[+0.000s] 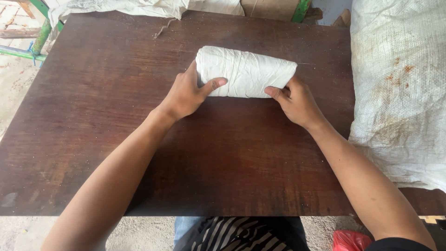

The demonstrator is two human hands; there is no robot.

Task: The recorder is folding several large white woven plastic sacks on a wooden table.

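1. Centrally: white rolled cloth bundle (246, 72) lies on its side on the dark wooden table (139, 139), toward the far half, long axis running left-right and a bit tilted, right end slightly farther down. Surface crinkled, wrap lines visible round it.
2. Left hand (186, 95) cups the bundle's left end; thumb pressed onto the near face, fingers curled round the end and mostly hidden behind it. Closed on the bundle, not spread.
3. Right hand (295, 102) grips the right near corner; thumb lies on the front edge, fingers tucked under or behind, cannot tell exactly how far. Also clamped on the bundle.
4. Step, as I judge it: rolling or tightening the cloth into a compact roll, both hands squeezing the ends; looks near finished since no loose flap shows on the near side.
5. Next move would need even pressure from both ends so the roll does not loosen, and thumbs kept on the near edge to hold the last turn down.
6. Around: big white woven sack (399, 93), stained with rusty marks, lies on the table's right side, near the right hand but apart from it.
7. More white cloth (130, 7) is heaped past the far edge; green metal frame (42, 35) at far left.
8. Near edge: striped garment (241, 234) of the person, red plastic item (350, 241) low right, sandy floor (18, 232).
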